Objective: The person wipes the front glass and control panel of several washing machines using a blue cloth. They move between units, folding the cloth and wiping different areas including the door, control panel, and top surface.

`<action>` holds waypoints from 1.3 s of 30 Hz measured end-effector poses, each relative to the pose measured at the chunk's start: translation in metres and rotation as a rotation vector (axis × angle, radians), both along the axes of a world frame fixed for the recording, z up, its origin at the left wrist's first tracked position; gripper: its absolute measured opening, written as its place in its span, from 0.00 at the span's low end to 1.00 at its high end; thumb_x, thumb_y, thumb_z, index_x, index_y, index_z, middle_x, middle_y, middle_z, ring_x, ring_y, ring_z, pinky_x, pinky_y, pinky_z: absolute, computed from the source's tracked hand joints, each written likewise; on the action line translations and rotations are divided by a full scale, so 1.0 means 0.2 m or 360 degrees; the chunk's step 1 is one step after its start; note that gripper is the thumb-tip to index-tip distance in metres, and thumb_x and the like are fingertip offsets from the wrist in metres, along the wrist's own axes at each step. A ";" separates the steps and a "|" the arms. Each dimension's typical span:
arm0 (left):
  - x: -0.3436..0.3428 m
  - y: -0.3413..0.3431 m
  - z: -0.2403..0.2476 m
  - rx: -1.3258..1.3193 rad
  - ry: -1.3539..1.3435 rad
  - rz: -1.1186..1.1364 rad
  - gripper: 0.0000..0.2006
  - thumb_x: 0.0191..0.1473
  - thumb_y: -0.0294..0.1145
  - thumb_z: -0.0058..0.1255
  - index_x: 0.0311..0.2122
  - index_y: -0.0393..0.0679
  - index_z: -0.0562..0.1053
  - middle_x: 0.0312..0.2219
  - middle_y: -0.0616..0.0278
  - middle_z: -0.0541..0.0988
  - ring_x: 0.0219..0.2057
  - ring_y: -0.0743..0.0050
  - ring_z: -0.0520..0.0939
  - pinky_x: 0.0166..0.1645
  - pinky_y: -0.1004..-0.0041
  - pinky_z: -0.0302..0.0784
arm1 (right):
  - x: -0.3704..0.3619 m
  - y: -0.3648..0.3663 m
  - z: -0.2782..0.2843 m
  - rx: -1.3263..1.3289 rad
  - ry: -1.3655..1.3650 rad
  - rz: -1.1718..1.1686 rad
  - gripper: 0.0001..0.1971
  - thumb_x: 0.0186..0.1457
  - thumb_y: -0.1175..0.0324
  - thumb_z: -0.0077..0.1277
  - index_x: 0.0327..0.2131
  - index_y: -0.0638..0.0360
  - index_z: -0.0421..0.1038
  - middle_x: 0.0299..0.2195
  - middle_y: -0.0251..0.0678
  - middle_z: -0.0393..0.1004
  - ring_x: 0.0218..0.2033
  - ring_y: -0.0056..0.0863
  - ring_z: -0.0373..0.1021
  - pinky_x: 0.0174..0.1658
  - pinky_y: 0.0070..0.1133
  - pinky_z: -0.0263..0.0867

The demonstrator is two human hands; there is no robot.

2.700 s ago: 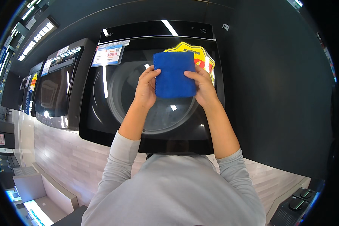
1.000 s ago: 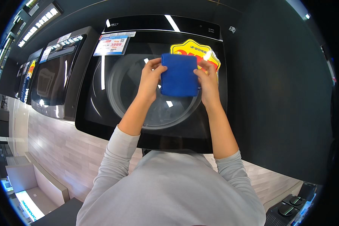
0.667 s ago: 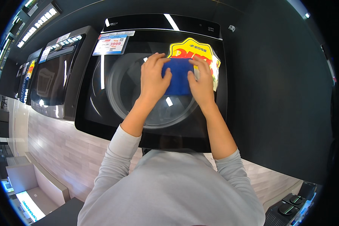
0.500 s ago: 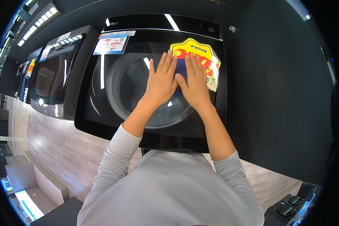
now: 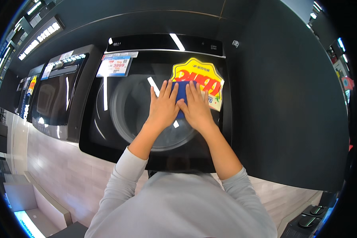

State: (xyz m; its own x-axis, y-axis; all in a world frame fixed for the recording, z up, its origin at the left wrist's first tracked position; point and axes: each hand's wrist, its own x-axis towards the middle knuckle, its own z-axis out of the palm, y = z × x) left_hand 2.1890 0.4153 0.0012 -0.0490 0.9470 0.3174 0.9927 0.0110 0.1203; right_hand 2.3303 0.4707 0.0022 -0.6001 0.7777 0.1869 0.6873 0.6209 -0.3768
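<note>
A black top-loading washing machine (image 5: 92,137) with a round, see-through window in its glossy lid stands in front of me. Flat on that lid lies a dark blue cloth (image 5: 181,95), partly hidden under my hands. My left hand (image 5: 162,106) rests palm down at the cloth's left edge, fingers stretched forward. Over its right part lies my right hand (image 5: 196,110), also flat, its thumb reaching toward the left hand. The fingertips of the right hand overlap a yellow and red promotional sign (image 5: 198,68) on the lid. Neither hand is closed round anything.
A price card (image 5: 114,66) lies at the lid's far left. Further left stands another dark washing machine (image 5: 59,93) in a row. A dark panel (image 5: 289,103) borders the right side. Pale wood-look flooring (image 5: 63,158) shows at lower left.
The view has tilted, so the machine, sign and hands appear lower and slightly further left. Both hands remain flat on the cloth, at nearly the same place on the lid.
</note>
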 end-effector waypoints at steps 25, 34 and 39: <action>-0.05 -0.03 0.10 0.0120 -0.0425 0.0337 0.14 0.49 0.40 0.58 0.34 0.39 0.76 0.28 0.54 0.78 0.34 0.57 0.78 0.39 0.60 0.68 | 0.02 -0.04 0.07 0.0076 0.0410 -0.0027 0.24 0.55 0.62 0.51 0.52 0.66 0.65 0.50 0.49 0.68 0.53 0.44 0.64 0.59 0.40 0.53; 0.01 -0.05 0.15 -0.0086 -0.0817 0.0282 0.22 0.48 0.41 0.60 0.41 0.33 0.74 0.32 0.47 0.79 0.35 0.51 0.82 0.42 0.60 0.77 | 0.02 -0.05 0.06 0.0001 0.0460 -0.0153 0.18 0.47 0.70 0.54 0.44 0.63 0.70 0.38 0.44 0.74 0.43 0.42 0.69 0.50 0.34 0.60; 0.00 -0.03 0.19 0.0027 -0.1133 0.0264 0.19 0.48 0.38 0.60 0.37 0.33 0.72 0.30 0.43 0.79 0.32 0.50 0.82 0.39 0.61 0.77 | 0.02 -0.05 0.13 0.0278 0.0785 -0.0029 0.16 0.46 0.76 0.53 0.42 0.63 0.69 0.37 0.44 0.73 0.42 0.45 0.69 0.51 0.35 0.60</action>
